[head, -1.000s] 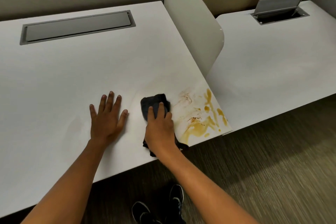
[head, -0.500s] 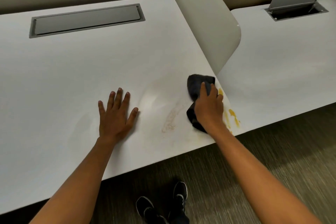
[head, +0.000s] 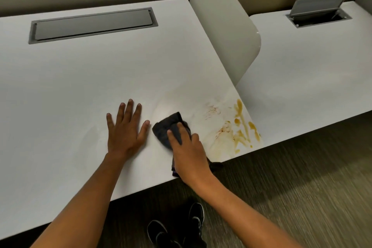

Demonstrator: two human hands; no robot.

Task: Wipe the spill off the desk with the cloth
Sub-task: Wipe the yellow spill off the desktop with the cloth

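Pressing cloth (head: 168,130) flat under right hand (head: 188,153); spill (head: 239,129) lay at 3 o'clock, nearer than left hand (head: 125,128), open.

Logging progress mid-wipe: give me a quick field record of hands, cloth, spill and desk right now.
left hand: flat on the desk, fingers spread, holding nothing
right hand: pressing the cloth down
cloth: dark, bunched, left of the spill, one end hanging over the front edge
spill: yellow-brown streaks and smears at the front right corner, not yet cleared
desk: white, closed cable hatch at the back
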